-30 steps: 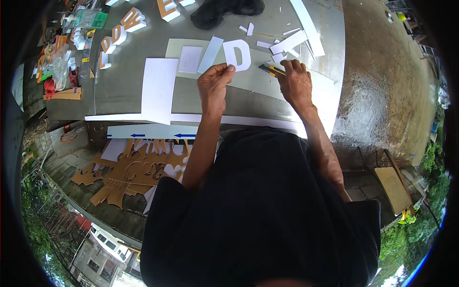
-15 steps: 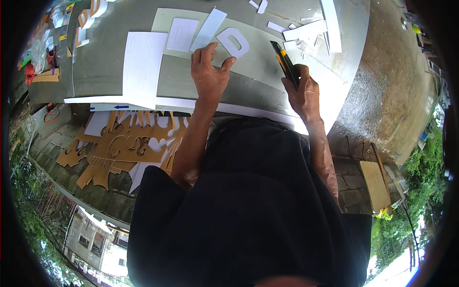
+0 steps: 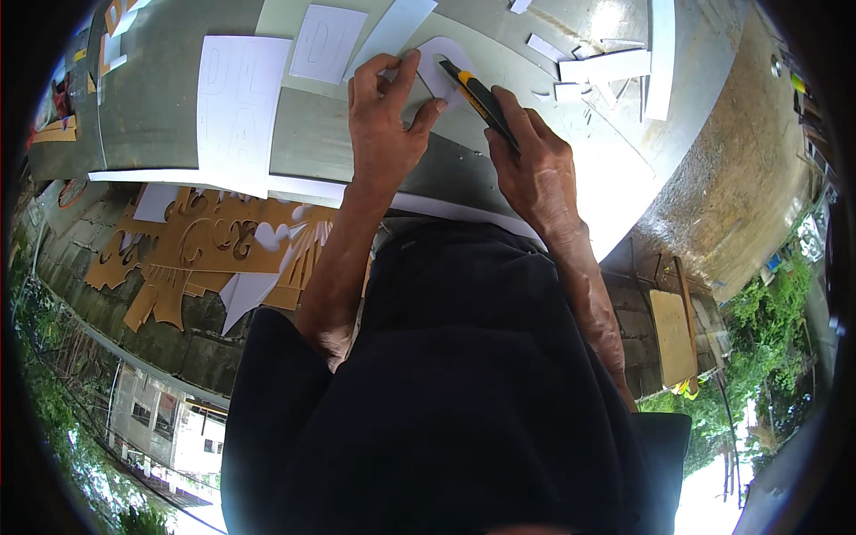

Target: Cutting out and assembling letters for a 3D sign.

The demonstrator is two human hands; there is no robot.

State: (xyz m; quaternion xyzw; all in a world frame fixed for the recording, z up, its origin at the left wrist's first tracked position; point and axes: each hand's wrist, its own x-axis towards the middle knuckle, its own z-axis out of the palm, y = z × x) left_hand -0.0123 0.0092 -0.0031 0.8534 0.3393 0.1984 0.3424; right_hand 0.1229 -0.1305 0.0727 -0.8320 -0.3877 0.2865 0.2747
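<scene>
Taking the white cut-out (image 3: 456,51) as the clock's centre, the right hand (image 3: 538,165) lay at five o'clock, clasping a black-and-yellow utility knife (image 3: 489,105) whose blade slanted toward eleven. The left hand (image 3: 385,129) sat at eight o'clock, closed on nothing, index finger and thumb parted along the cut-out's near-left side (how hard they pressed, I could not tell).

The step looked like trimming the inner edge. Doing it well called for the piece pinned flat, both fingertips clear of the blade's path, light strokes rather than one hard push, and turning the card, not the wrist, around the curve.

The cut-out lay on the worktable (image 3: 312,125), just beyond both hands: thin, straight on the left, bowed on the right, partly hidden by the knife. Offcuts (image 3: 608,65) lay at three o'clock, a pale-blue strip (image 3: 392,37) at ten, and past that a pencilled sheet (image 3: 328,43).
</scene>
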